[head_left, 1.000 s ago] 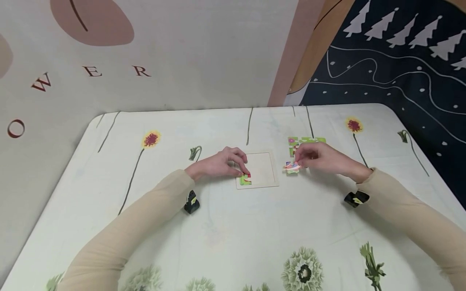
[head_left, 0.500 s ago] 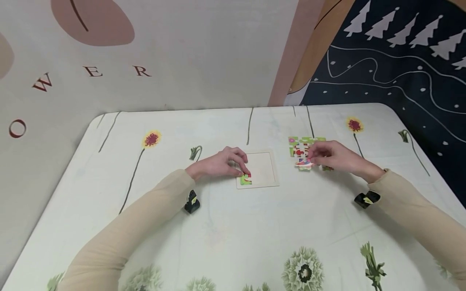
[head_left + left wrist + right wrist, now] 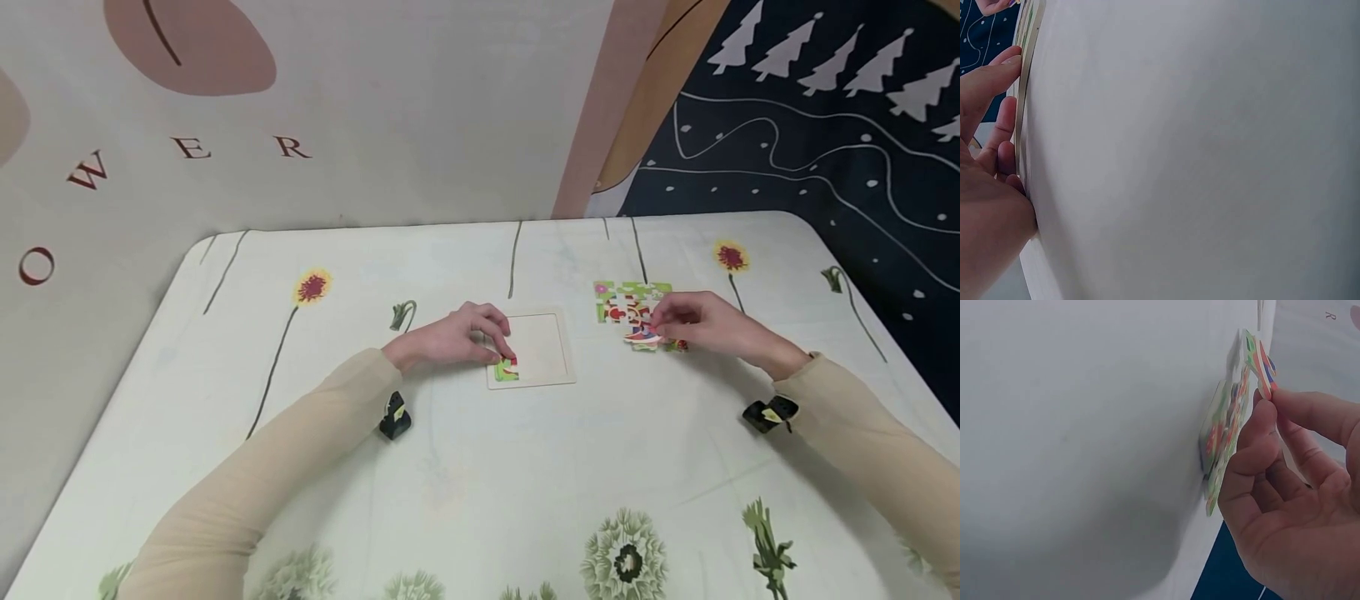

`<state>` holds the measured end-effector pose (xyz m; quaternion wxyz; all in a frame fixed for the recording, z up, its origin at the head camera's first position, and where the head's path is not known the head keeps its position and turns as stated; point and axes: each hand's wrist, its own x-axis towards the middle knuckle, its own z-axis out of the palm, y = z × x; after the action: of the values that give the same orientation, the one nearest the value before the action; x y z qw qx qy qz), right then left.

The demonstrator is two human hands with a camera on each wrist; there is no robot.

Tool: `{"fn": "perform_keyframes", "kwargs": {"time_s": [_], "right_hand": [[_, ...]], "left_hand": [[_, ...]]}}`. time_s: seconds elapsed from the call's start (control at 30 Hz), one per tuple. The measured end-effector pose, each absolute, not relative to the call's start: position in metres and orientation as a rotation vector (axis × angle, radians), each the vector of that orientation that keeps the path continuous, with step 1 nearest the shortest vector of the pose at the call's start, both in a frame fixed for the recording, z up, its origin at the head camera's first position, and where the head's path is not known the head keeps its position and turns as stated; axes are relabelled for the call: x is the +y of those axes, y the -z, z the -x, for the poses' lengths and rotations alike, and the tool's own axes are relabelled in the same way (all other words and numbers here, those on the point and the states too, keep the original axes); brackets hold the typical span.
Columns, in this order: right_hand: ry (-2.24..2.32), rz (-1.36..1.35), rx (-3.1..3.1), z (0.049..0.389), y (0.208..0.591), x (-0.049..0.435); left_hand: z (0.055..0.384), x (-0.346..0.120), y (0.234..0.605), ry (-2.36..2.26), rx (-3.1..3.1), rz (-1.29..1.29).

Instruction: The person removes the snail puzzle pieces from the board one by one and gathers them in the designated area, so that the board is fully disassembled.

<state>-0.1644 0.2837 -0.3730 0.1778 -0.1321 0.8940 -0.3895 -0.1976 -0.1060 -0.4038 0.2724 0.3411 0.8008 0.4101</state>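
Observation:
My right hand pinches a jigsaw puzzle piece between thumb and index finger. In the right wrist view this piece, marked with red, white, blue and green, is tilted and raised above the table. Below and behind it lie several loose puzzle pieces, partly covered by the hand. My left hand rests on the left side of a pale, square puzzle tray, fingers relaxed. Its fingertips touch a green and red piece in the tray's near left corner. The left wrist view shows the tray's edge beside the fingers.
A white cloth with printed flowers covers the table. A pale printed wall hanging stands behind it, with a dark tree-patterned part at right. Each wrist carries a small black device.
My right hand has moved rightward over the loose pieces, still pinching the puzzle piece. More of the loose pieces on the left now show. The left hand has stayed in place.

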Motion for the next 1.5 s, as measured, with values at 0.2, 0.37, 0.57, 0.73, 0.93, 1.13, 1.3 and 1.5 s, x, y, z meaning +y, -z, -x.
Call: {"fn": "perform_keyframes", "kwargs": {"time_s": [0.2, 0.37, 0.57, 0.73, 0.93, 1.13, 1.3, 1.5], "right_hand": [[1.107, 0.361, 2.507, 0.166, 0.376, 0.287], [1.113, 0.362, 2.499, 0.166, 0.379, 0.289], [1.108, 0.37, 2.51, 0.165, 0.378, 0.288], [1.105, 0.382, 2.528, 0.165, 0.378, 0.288], [1.08, 0.385, 2.568, 0.165, 0.379, 0.289], [1.048, 0.356, 2.601, 0.166, 0.376, 0.286], [1.058, 0.376, 2.597, 0.164, 0.372, 0.278], [1.098, 0.427, 2.569, 0.162, 0.371, 0.264]], "left_hand": [[0.197, -0.105, 0.402, -1.099, 2.156, -0.913], [0.197, -0.105, 0.402, -1.088, 2.161, -0.913], [0.198, -0.104, 0.403, -1.089, 2.159, -0.908], [0.198, -0.103, 0.403, -1.08, 2.164, -0.919], [0.198, -0.103, 0.402, -1.07, 2.168, -0.91], [0.198, -0.103, 0.402, -1.06, 2.178, -0.913], [0.198, -0.105, 0.401, -1.043, 2.195, -0.916], [0.193, -0.104, 0.397, -1.026, 2.238, -0.952]]}}
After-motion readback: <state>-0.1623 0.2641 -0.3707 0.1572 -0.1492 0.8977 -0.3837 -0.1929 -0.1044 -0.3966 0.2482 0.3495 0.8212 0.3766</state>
